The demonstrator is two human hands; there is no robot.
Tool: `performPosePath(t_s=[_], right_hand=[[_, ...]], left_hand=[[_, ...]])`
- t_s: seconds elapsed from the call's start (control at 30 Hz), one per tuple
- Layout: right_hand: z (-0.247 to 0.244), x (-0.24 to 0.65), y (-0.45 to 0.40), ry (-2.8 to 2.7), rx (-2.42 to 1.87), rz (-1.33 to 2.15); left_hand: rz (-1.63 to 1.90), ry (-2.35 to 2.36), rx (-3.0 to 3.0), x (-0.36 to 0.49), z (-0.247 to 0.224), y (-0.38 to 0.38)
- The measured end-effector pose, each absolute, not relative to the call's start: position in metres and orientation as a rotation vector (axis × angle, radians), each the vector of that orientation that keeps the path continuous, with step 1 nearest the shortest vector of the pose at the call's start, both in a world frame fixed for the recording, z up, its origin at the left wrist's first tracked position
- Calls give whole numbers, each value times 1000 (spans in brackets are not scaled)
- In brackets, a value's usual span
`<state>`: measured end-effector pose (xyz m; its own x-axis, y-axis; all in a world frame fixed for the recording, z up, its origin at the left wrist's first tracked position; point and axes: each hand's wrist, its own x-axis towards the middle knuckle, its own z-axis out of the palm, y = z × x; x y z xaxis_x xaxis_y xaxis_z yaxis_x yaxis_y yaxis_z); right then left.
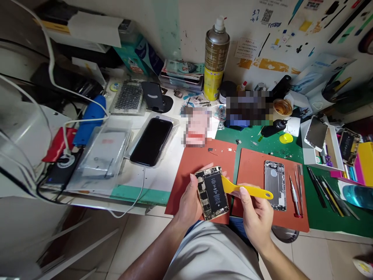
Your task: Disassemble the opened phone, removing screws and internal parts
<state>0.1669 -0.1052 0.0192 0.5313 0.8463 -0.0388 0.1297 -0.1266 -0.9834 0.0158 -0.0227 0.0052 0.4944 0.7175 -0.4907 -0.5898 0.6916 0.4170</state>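
Observation:
My left hand [189, 200] holds an opened phone [213, 193] by its left side, above a red-brown mat [182, 208]. The phone's black battery and circuit board face up. In my right hand [256, 219] is a yellow plastic pry tool [247, 191], pinched between thumb and fingers. Its broad end touches the right edge of the phone near the top of the battery. On the right-hand mat [250, 167] lies an empty phone housing [274, 186], with a screwdriver [294, 194] and tweezers [299, 186] beside it.
A black phone [151, 142] lies on plastic packaging to the left, near a white cable [142, 186]. A spray can [216, 58] stands at the back. Pens and tools [332, 194] lie at the right, below a white box [320, 155] holding a phone screen.

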Motion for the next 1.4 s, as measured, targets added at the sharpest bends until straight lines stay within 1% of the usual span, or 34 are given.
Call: performPosePath(t_s=[0.23,0.47,1.03,1.13,1.3,1.4], right_hand=[[13,170,-116,-903,-1542,696],[4,171,-124,-886,-1553,643],[0,173,-126,-888,-1545,663],[4,169,-124,-966,-1574,583],[17,154,-117,-1169,-1584,310],[21,153,-113,-1155,-1593,352]], left_hand=[[788,606,247,12,2,-28],[794,626,197,7,-3,-33],[779,642,203,5,-6,-34],[802,644,191,7,-7,-35],[812,642,187,10,-9,-36],[821,655,208,11,-7,-34]])
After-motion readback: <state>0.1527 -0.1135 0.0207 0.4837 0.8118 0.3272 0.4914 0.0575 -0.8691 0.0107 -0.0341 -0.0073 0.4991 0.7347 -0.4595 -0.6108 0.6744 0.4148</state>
